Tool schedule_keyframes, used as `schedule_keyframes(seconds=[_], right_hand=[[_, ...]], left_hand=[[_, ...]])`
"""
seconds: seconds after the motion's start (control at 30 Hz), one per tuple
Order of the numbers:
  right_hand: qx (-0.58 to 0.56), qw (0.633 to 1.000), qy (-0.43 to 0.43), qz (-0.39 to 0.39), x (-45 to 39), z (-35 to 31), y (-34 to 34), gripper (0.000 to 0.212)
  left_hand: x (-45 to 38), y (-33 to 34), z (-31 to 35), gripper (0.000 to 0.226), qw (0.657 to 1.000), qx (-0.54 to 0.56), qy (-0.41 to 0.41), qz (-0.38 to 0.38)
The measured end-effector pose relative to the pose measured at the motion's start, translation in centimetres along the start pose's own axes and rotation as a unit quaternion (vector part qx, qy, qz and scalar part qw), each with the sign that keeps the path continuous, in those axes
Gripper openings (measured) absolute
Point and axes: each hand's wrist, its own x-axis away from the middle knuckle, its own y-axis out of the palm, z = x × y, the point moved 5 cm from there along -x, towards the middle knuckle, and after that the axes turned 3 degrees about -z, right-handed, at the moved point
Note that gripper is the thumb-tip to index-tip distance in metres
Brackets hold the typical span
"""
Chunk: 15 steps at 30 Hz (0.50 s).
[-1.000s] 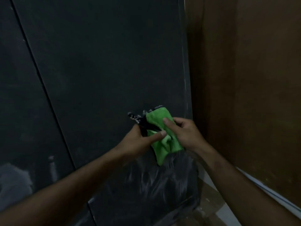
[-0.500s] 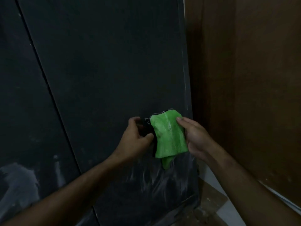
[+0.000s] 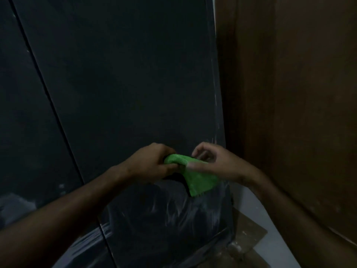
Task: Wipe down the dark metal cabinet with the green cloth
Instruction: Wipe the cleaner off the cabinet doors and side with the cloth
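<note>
The dark metal cabinet (image 3: 119, 78) fills the left and middle of the head view, with a seam between two door panels. In front of its lower right part both hands hold the green cloth (image 3: 197, 176), which has a dark underside. My left hand (image 3: 152, 165) grips the cloth's left end with curled fingers. My right hand (image 3: 216, 163) holds the right side, thumb lying across the top and fingers curled above it. The cloth's lower corner hangs down below the hands.
A brown wooden panel (image 3: 293, 113) stands close on the right, next to the cabinet's edge. Shiny plastic wrap (image 3: 170, 219) covers the cabinet's bottom. Pale floor (image 3: 274, 246) and a flat brown cardboard piece (image 3: 247, 240) show at lower right.
The cloth has gone from hanging flat and upright to folded over and drawn sideways between the hands. Both hands have shifted slightly on it, staying at the same spot before the cabinet.
</note>
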Motion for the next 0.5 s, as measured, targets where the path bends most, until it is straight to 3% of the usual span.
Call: schedule_keyframes(seconds=[0.07, 0.13, 0.2, 0.3, 0.4, 0.5], right_hand=[[0.107, 0.994, 0.005, -0.013, 0.4, 0.6, 0.9, 0.059], [0.122, 0.991, -0.031, 0.036, 0.5, 0.8, 0.9, 0.053], [0.036, 0.995, -0.061, 0.074, 0.6, 0.9, 1.0, 0.049], [-0.066, 0.993, -0.077, 0.062, 0.6, 1.0, 1.5, 0.073], [-0.183, 0.976, -0.057, 0.101, 0.1, 1.4, 1.1, 0.056], [-0.359, 0.925, -0.01, 0.126, -0.6, 1.8, 1.2, 0.037]], left_hand=[[0.5, -0.4, -0.9, 0.028, 0.999, 0.004, -0.028, 0.026], [0.9, -0.7, -1.8, 0.031, 0.993, 0.104, -0.042, 0.043], [1.1, -0.5, -2.2, 0.035, 0.98, 0.191, -0.053, 0.016], [1.1, 0.5, -1.9, 0.019, 0.959, 0.279, -0.044, -0.021], [0.9, 0.6, -2.0, 0.044, 0.941, 0.33, -0.065, -0.033], [0.9, 1.1, -1.4, 0.028, 0.925, 0.332, -0.088, -0.165]])
